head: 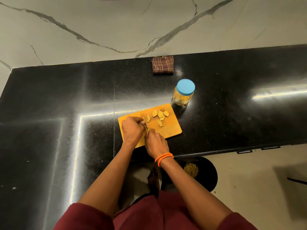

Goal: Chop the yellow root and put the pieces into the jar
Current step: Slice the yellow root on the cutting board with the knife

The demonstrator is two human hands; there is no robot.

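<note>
An orange cutting board (171,128) lies on the black counter. Several yellow root pieces (160,114) are scattered over its far half. My left hand (132,130) curls over the left part of the board and pins a root piece against the knife blade; that piece is mostly hidden under my fingers. My right hand (156,143) grips the handle of a small knife (145,123), whose blade points away from me beside a cut slice (148,119). A clear jar (183,93) with a blue lid stands closed just beyond the board's right corner, with yellow pieces inside.
A folded brown checked cloth (163,64) sits at the back of the counter against the marble wall. Below the counter's front edge, a black bin (207,173) holding scraps stands on the floor by my foot.
</note>
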